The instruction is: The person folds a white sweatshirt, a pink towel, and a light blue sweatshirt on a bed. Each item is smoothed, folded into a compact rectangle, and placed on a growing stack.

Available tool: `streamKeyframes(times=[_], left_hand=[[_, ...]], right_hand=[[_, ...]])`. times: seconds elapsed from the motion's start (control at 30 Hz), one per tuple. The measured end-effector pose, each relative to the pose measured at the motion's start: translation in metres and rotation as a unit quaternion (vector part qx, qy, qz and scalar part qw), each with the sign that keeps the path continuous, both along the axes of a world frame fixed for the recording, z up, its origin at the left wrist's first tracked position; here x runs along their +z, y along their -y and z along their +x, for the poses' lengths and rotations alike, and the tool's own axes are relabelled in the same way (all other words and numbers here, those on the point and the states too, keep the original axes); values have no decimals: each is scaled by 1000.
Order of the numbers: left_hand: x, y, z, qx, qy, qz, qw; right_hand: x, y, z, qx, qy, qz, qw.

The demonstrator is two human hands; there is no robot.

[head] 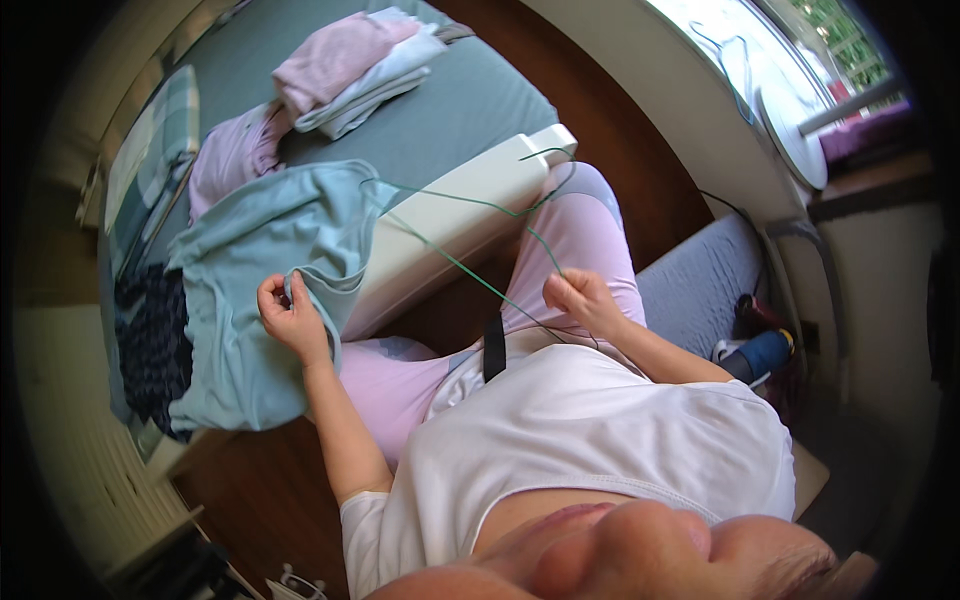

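Observation:
My left hand (292, 311) pinches the hemmed edge of a light teal knit garment (240, 300), which lies over the bed's near edge. A green wire clothes hanger (450, 259) is gripped in my right hand (585, 300), above my right thigh. One end of the hanger reaches the garment's upper right edge; whether it sits inside the cloth I cannot tell. The hook (574, 169) curves over my right knee, close to the white bed frame's corner.
Folded pink and white clothes (352, 64) are stacked on the bed (487, 90). Beside the teal garment lie a lilac garment (232, 154), a plaid cloth (157, 142) and dark patterned cloth (154, 337). The white bed frame (442, 217) stands between my knees. Another hanger (724, 67) is near the window.

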State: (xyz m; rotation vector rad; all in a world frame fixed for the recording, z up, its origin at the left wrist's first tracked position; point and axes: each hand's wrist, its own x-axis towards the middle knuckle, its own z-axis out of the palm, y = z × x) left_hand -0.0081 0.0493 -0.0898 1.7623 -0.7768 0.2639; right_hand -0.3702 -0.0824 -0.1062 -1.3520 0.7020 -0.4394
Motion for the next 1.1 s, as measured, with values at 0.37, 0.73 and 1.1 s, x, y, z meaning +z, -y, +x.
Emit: streamKeyframes(times=[0.37, 0.73, 1.1], left_hand=[[-31, 6, 19, -15, 23, 132, 991], [-36, 4, 14, 1, 61, 112, 992], [-30, -17, -29, 36, 238, 212, 947]], right_hand=[[-9, 33, -133, -497, 84, -1, 863], [-134, -17, -229, -421, -631, -175, 628], [-130, 31, -270, -52, -713, -180, 675]])
